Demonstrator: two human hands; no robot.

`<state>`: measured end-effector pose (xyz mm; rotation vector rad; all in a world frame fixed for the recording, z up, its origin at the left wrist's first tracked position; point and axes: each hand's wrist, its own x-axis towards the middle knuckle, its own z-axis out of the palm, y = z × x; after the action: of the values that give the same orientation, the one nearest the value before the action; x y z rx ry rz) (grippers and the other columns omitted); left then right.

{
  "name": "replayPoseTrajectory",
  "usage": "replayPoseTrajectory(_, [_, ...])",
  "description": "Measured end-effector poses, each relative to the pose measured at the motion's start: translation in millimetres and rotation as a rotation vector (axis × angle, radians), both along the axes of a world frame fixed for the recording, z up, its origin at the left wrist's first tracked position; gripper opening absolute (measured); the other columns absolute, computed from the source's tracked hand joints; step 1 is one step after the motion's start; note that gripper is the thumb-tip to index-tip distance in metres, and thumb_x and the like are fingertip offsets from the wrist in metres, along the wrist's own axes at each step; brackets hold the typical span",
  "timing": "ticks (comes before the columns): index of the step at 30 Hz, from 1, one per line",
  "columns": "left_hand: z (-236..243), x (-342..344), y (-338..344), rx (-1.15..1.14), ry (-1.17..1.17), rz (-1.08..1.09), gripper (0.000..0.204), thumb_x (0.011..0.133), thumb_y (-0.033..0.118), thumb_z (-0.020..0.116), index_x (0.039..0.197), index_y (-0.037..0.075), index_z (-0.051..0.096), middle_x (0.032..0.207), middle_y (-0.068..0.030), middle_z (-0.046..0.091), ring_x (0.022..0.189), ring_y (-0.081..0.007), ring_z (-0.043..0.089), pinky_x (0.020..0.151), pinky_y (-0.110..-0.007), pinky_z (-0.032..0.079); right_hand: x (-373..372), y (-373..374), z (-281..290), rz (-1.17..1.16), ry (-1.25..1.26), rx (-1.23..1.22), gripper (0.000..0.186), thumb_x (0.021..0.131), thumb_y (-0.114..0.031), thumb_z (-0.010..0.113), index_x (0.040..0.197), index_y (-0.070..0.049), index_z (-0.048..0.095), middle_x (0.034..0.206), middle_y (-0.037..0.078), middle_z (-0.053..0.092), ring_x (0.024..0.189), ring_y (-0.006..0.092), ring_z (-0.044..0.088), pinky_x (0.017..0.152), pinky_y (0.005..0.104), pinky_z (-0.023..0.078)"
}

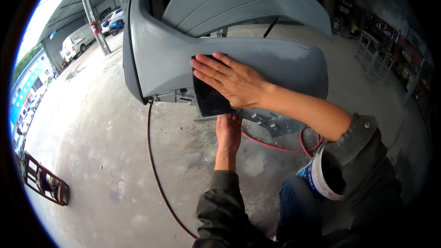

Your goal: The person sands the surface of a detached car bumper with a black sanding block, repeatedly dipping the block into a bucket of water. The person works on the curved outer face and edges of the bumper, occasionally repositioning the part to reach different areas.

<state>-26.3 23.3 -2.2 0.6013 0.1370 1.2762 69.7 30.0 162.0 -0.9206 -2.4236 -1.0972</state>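
Concrete floor (105, 165) of an open workshop fills the left, with a metal rack (46, 183) at the edge and parked vans (78, 41) far off under a roof. A thin dark cable (158, 179) trails across the floor up to a grey car bumper (165, 59), which stands propped in the middle. The left hand (228, 133) reaches up from below and grips the bumper's lower edge, fingers curled on it. Above it, the right hand (229, 80) lies flat with fingers together, pressing a black sanding sheet (206, 94) against the bumper's face near its lower middle. The surface around the sheet looks dull and evenly matte, while a paler, slightly cloudy patch shows further right, so the sanding seems partly done; how much remains cannot be told. A red hose (275, 146) loops on the floor, and a white bucket (321, 177) sits by the person's knee.
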Motion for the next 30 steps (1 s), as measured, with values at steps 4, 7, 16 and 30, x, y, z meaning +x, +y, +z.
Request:
replayPoseTrajectory(4, [6,11,-3,-0.062,-0.028,-0.009,0.036,0.104,0.043,0.048,0.118,0.01,0.056,0.112,-0.0009,0.063,0.104,-0.0151,0.059,0.095,-0.034,0.046,-40,27,19,-0.009,-0.013,0.108,0.063,0.091,-0.019,0.041,0.152,-0.003,0.033,0.162,0.011,0.025,0.151,0.0234,0.02,0.124,0.0422,0.012])
replayPoseTrajectory(7, [16,-1,-5,-0.135,-0.027,0.003,0.032,0.103,0.042,0.05,0.103,0.012,0.058,0.091,0.0025,0.06,0.085,-0.0117,0.058,0.086,-0.032,0.049,-33,19,11,-0.036,-0.058,0.068,0.062,0.091,-0.021,0.043,0.15,-0.002,0.036,0.161,0.013,0.027,0.151,0.0246,0.021,0.124,0.0432,0.013])
replayPoseTrajectory(16, [16,2,-5,-0.107,0.033,0.01,0.042,0.102,0.048,0.049,0.115,0.01,0.058,0.107,-0.0017,0.066,0.102,-0.0162,0.062,0.093,-0.037,0.05,-59,47,65,0.023,-0.006,0.111,0.065,0.086,-0.012,0.047,0.148,0.001,0.037,0.16,0.015,0.028,0.15,0.0279,0.023,0.122,0.0442,0.018])
replayPoseTrajectory(30, [3,10,-1,-0.148,0.04,0.062,0.048,0.1,0.052,0.05,0.12,0.009,0.055,0.109,-0.003,0.062,0.107,-0.0193,0.06,0.097,-0.039,0.046,-62,40,48,0.003,0.023,0.156,0.06,0.088,-0.012,0.041,0.146,0.007,0.039,0.158,0.021,0.029,0.15,0.0323,0.022,0.123,0.0449,0.017])
